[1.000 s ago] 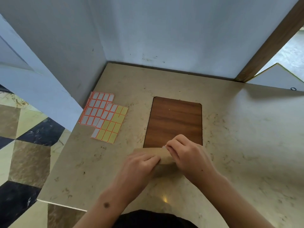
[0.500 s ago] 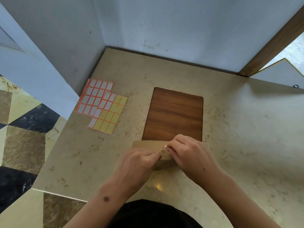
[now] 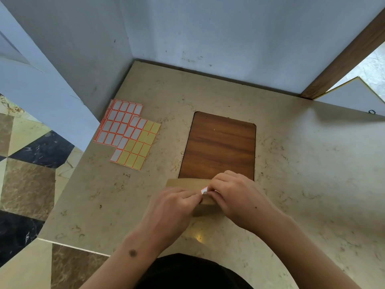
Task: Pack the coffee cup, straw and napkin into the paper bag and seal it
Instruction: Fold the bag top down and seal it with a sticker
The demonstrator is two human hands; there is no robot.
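A brown paper bag [image 3: 185, 182] stands at the table's near middle, its top folded over. My left hand [image 3: 173, 207] pinches the folded top from the left. My right hand [image 3: 235, 195] holds the fold from the right and pinches a small white sticker with an orange edge [image 3: 204, 190] against the paper. Both hands hide most of the bag. No coffee cup, straw or napkin shows anywhere on the table.
Sheets of orange-edged sticker labels [image 3: 129, 132], some white and some yellow, lie at the left of the beige stone table [image 3: 302, 174]. A dark wooden inlay [image 3: 219, 144] sits just beyond the bag. Grey walls close the back and left; the table's left edge drops to a tiled floor.
My hands stay on the bag's folded top. The white sticker now shows more plainly at my right fingertips. The camera has tilted down slightly.
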